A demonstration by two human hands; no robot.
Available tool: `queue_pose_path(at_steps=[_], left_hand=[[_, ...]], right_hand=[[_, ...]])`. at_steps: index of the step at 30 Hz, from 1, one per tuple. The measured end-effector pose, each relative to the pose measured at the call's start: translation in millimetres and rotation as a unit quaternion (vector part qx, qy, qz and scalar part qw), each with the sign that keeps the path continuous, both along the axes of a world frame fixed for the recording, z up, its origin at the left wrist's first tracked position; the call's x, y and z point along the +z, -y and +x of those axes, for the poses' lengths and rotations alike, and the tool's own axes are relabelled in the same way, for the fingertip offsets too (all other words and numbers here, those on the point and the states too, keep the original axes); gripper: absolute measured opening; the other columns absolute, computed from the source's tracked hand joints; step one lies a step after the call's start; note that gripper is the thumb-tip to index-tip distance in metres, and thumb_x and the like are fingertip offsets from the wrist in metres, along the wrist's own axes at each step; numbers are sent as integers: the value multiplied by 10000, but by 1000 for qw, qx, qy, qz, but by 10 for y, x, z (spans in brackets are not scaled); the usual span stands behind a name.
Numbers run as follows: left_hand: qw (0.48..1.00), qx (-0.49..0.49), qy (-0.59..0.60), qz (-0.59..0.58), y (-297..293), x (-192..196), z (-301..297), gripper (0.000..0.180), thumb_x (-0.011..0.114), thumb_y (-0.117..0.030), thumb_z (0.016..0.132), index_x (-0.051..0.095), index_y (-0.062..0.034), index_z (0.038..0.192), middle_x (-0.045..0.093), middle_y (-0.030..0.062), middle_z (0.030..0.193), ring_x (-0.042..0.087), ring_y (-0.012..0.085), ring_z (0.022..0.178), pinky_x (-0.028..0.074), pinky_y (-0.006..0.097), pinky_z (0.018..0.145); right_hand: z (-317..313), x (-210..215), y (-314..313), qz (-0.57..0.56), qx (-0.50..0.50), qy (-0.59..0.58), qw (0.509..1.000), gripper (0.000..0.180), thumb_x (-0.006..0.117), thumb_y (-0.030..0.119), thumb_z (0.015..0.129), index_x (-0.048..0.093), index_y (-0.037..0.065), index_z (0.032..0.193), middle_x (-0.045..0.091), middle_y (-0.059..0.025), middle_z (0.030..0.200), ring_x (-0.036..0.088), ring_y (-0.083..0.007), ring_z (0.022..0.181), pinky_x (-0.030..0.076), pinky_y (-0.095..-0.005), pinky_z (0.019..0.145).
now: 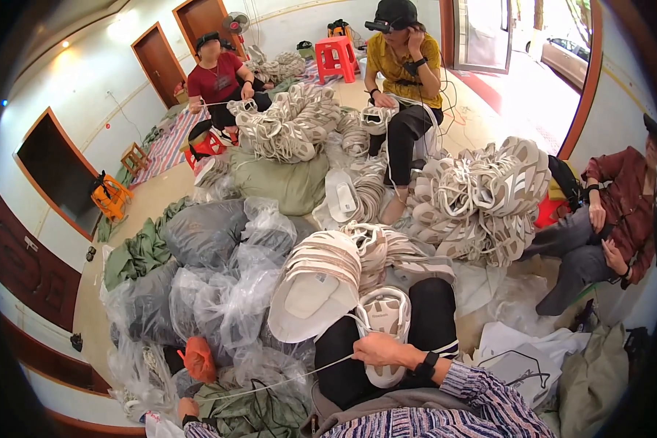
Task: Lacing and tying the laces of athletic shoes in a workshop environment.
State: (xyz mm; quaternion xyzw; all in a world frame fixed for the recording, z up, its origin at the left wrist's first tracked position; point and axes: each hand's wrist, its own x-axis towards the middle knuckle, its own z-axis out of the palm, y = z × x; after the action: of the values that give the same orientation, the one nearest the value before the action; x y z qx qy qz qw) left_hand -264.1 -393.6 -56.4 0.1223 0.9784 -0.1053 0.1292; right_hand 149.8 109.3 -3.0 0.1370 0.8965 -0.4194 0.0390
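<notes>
A beige and white shoe upper (385, 310) rests upright between my knees. My right hand (383, 350) is closed over its lower half, pinching a white shoelace (299, 376). The lace runs taut to the lower left, where my left hand (187, 409) grips it with fingers closed. Another length of lace loops from the upper's left side. Just beyond my knees lies a stack of pale insole-shaped pieces (317, 288), with more uppers (387, 248) piled against it.
Clear plastic bags (230, 292) and an orange bag (198, 359) crowd my left. Big heaps of uppers (482, 197) stand ahead. A person in yellow (409, 62) and one in red (223, 77) handle uppers; another person (620, 212) sits at right. Grey-green cloth (595, 379) lies at lower right.
</notes>
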Motion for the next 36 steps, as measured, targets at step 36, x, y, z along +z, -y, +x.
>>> queue_pose_path(at_steps=[36], left_hand=[[774,44,115,621,-2762,284,1557,164,587,-214,906,627,-57,878,462,-55,619,387,34,526,310,218,457]], right_hand=[[249,158,-97,-105,-113,-93,984,230,524,212,921,628,8,948,642,-82,717,635,-158,614,508,-319,600]])
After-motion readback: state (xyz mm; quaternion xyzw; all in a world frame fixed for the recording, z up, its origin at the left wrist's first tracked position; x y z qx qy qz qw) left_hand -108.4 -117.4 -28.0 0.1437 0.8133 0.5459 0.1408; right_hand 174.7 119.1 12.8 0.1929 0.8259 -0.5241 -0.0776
